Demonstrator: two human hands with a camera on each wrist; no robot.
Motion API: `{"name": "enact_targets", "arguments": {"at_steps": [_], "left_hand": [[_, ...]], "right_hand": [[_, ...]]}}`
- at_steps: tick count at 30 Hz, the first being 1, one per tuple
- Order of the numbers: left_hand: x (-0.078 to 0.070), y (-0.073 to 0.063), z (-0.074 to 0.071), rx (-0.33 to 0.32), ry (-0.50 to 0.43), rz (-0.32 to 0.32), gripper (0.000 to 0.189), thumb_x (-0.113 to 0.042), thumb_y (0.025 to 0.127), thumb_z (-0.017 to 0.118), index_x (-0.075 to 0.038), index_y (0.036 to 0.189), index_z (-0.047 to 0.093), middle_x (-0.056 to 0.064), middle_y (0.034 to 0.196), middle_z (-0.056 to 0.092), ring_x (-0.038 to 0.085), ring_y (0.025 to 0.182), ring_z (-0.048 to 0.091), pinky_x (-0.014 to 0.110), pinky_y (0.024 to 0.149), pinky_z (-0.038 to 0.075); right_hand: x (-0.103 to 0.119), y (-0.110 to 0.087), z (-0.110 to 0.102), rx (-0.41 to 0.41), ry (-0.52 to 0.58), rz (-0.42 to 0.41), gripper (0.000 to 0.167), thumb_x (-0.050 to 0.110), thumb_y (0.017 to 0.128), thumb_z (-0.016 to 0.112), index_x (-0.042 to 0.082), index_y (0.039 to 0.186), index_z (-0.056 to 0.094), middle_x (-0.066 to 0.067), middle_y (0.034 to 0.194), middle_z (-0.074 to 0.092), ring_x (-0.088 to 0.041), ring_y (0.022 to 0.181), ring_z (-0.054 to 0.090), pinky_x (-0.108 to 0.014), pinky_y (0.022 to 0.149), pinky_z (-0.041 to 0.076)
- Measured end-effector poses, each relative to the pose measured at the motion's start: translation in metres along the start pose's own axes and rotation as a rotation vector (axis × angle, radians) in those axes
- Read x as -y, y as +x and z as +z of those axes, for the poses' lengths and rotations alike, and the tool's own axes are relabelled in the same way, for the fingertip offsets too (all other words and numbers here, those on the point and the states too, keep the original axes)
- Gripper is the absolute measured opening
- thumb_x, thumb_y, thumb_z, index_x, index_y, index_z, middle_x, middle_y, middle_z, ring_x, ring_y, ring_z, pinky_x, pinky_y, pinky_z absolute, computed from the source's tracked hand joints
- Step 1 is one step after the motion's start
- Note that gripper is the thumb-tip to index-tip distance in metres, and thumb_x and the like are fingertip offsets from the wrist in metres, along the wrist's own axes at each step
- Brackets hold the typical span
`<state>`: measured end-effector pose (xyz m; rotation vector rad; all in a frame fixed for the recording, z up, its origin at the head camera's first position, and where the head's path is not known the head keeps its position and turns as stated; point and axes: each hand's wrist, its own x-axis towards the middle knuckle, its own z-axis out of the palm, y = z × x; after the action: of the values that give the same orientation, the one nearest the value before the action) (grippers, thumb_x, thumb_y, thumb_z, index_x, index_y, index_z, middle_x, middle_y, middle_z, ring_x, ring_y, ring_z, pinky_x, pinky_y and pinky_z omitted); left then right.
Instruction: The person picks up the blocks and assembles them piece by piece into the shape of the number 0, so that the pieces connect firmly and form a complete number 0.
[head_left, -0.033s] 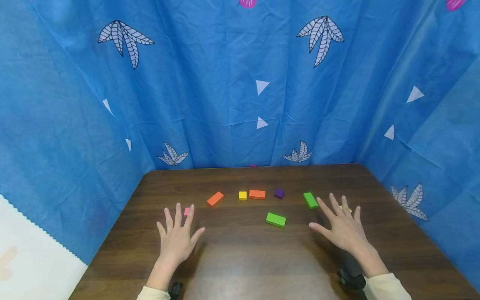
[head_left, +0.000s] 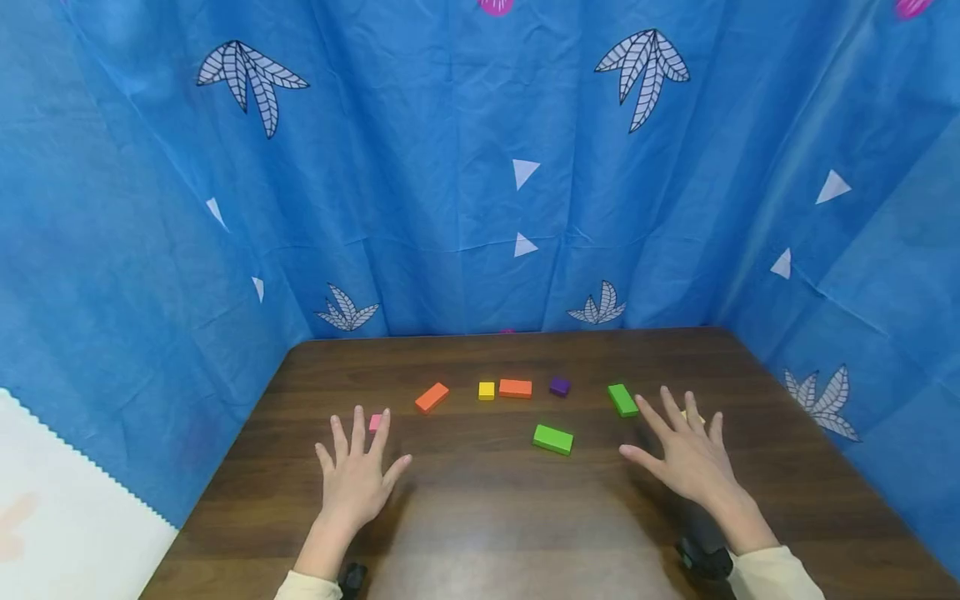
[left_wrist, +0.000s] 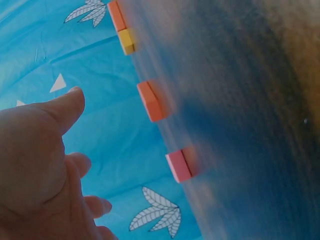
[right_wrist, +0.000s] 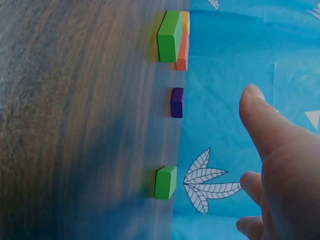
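Observation:
My left hand [head_left: 354, 483] is held over the left part of the table, fingers spread and holding nothing. Just beyond its fingertips, partly hidden by them, lies a pink block [head_left: 375, 422]. The right hand [head_left: 692, 462], also spread and holding nothing, hovers at the right. By its index fingertip is a green block [head_left: 622, 400]; a pale yellow block [head_left: 685, 415] shows only in part behind its fingers. Between the hands lie another green block [head_left: 552, 439], a purple block [head_left: 559, 387], a yellow block [head_left: 487, 391] and two orange blocks, one flat-on [head_left: 515, 388] and one slanted [head_left: 432, 397].
The dark wooden table [head_left: 480, 517] carries the blocks in a loose row toward its far edge. A blue curtain [head_left: 450, 167] with leaf and triangle prints hangs behind and along both sides. White cloth [head_left: 67, 508] shows at the lower left. Dark wrist devices [head_left: 705, 558] sit under the sleeves.

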<state>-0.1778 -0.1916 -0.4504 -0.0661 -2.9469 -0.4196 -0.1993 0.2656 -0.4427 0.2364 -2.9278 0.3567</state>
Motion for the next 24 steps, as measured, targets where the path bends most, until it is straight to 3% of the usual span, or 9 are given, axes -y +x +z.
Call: {"name": "enact_targets", "arguments": {"at_steps": [3,6,8,10,13,17,20,24], "left_hand": [[0.003,0.003,-0.002,-0.018,0.012,-0.010,0.082,-0.051,0.093,0.058,-0.014,0.156,0.022,0.031,0.160,0.006,0.061,0.142,-0.006,0.081,0.105,0.000],[0.006,0.010,-0.004,-0.054,-0.004,-0.029,0.084,-0.049,0.091,0.062,-0.010,0.155,0.024,0.034,0.158,0.010,0.062,0.141,-0.001,0.080,0.106,0.005],[0.008,0.016,-0.004,-0.079,-0.045,-0.046,0.085,-0.046,0.090,0.065,-0.006,0.154,0.025,0.036,0.156,0.013,0.061,0.142,0.005,0.078,0.107,0.011],[0.012,0.023,-0.003,-0.092,-0.106,-0.067,0.085,-0.041,0.089,0.068,-0.003,0.152,0.026,0.036,0.155,0.017,0.059,0.141,0.014,0.077,0.107,0.018],[0.019,0.033,0.000,-0.090,-0.216,-0.117,0.085,-0.034,0.087,0.071,0.001,0.151,0.027,0.036,0.151,0.024,0.057,0.136,0.025,0.073,0.106,0.026],[0.028,0.040,0.005,-0.064,-0.394,-0.203,0.081,-0.027,0.087,0.071,0.004,0.149,0.029,0.035,0.148,0.031,0.054,0.133,0.032,0.068,0.108,0.030],[0.033,0.045,0.009,-0.044,-0.517,-0.259,0.078,-0.025,0.088,0.071,0.003,0.149,0.031,0.034,0.146,0.033,0.051,0.131,0.039,0.065,0.105,0.036],[0.037,0.050,0.016,-0.026,-0.630,-0.308,0.077,-0.023,0.087,0.073,0.000,0.149,0.033,0.031,0.145,0.036,0.047,0.124,0.049,0.058,0.098,0.046]], "right_hand": [[0.002,0.000,0.003,-0.041,0.014,-0.016,0.090,0.066,0.083,0.062,0.018,0.153,0.032,-0.029,0.157,0.023,-0.057,0.143,0.009,-0.080,0.106,0.000],[0.006,0.000,0.005,-0.152,0.033,-0.052,0.092,0.063,0.078,0.070,0.015,0.149,0.039,-0.028,0.152,0.034,-0.053,0.136,0.034,-0.075,0.102,0.028],[0.010,0.001,0.007,-0.223,0.080,-0.066,0.090,0.058,0.075,0.076,0.012,0.145,0.045,-0.025,0.145,0.043,-0.047,0.120,0.052,-0.063,0.082,0.049],[0.017,0.002,0.011,-0.255,0.159,-0.061,0.085,0.052,0.075,0.079,0.010,0.142,0.049,-0.022,0.137,0.050,-0.038,0.101,0.062,-0.046,0.062,0.053],[0.027,0.007,0.020,-0.193,0.364,-0.022,0.079,0.043,0.077,0.080,0.009,0.141,0.049,-0.020,0.131,0.053,-0.021,0.079,0.063,-0.029,0.050,0.045],[0.039,0.017,0.040,-0.046,0.620,0.057,0.079,0.036,0.078,0.082,0.007,0.143,0.047,-0.023,0.130,0.055,-0.010,0.067,0.055,-0.024,0.051,0.045],[0.047,0.023,0.054,0.027,0.718,0.102,0.081,0.031,0.075,0.085,0.007,0.142,0.047,-0.024,0.130,0.055,-0.010,0.067,0.055,-0.025,0.053,0.047],[0.055,0.030,0.069,0.058,0.776,0.131,0.083,0.026,0.071,0.087,0.007,0.141,0.048,-0.024,0.132,0.055,-0.013,0.068,0.057,-0.025,0.055,0.048]]}}
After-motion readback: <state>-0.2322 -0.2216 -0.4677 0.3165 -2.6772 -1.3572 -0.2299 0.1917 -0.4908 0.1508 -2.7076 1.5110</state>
